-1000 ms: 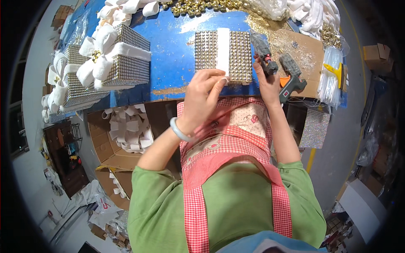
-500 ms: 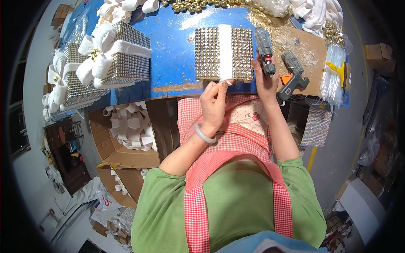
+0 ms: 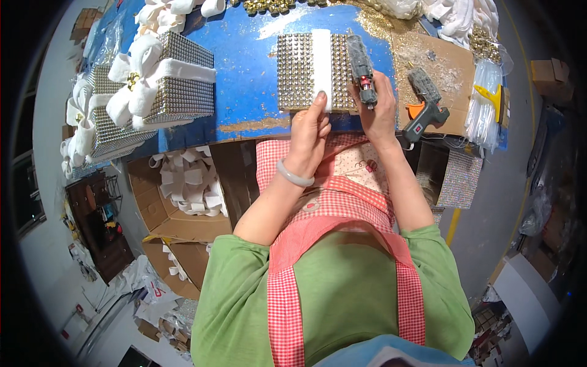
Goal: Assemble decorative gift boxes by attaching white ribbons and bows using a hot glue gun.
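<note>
In front of me on the blue table lies a box (image 3: 295, 70) covered in gold-silver studs, with a white fabric ribbon (image 3: 321, 61) running down its middle. My left hand (image 3: 309, 131) is at the box's near edge, its thumb pressed on the ribbon's near end and its fingers curled below. In my right hand (image 3: 380, 113) is a hot glue gun (image 3: 361, 61) coated in grey grime, its nozzle toward me over the box's right side. The right palm partly hides its handle. A second glue gun (image 3: 426, 107) with an orange trigger lies to the right on cardboard.
Finished-looking studded boxes (image 3: 186, 79) with white bows stand at the left. Gold bells (image 3: 269, 6) lie at the far edge. Clear glue sticks (image 3: 485, 107) and a yellow-handled tool (image 3: 489, 98) are at the right. Below the table, a carton (image 3: 183, 227) holds white ribbon loops.
My left thumb has come up onto the ribbon at the box's near edge. The glue gun in my right hand has moved left over the box, which has shifted slightly left and away.
</note>
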Demonstrator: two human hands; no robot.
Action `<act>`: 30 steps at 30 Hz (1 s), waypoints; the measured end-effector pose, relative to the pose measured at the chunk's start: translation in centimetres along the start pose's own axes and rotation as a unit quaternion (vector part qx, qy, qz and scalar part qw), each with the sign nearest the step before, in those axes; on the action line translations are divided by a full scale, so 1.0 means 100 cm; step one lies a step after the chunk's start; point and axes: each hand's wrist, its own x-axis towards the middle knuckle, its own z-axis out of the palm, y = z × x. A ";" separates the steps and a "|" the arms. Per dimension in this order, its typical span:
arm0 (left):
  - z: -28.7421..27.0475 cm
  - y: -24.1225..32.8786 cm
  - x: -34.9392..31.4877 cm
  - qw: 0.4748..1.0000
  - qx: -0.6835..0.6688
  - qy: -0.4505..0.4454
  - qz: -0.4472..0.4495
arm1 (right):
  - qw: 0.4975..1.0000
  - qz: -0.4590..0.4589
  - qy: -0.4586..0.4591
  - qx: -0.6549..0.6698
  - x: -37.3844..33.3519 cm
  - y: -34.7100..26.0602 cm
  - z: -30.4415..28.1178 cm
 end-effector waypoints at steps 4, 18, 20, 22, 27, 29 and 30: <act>-0.005 0.002 -0.004 0.999 0.036 -0.029 -0.004 | 1.000 0.000 0.007 -0.003 -0.002 0.003 0.003; 0.007 0.083 0.066 0.360 0.810 -0.080 0.456 | 0.999 0.027 0.024 0.003 -0.004 0.002 0.007; -0.002 0.080 0.042 0.347 0.820 -0.112 0.441 | 1.000 0.024 0.018 0.006 -0.004 -0.001 0.008; -0.012 0.071 0.014 0.368 0.816 -0.154 0.418 | 1.000 0.019 0.020 0.011 -0.004 -0.002 0.010; -0.019 0.058 -0.041 0.473 0.775 -0.217 0.360 | 0.999 0.036 0.030 -0.007 -0.005 0.008 0.005; -0.029 0.063 -0.039 0.541 0.691 -0.175 0.446 | 0.999 0.049 0.007 -0.010 -0.001 0.004 0.000; -0.041 0.067 -0.032 0.568 0.648 -0.135 0.489 | 0.983 0.117 -0.003 0.139 0.000 0.003 -0.001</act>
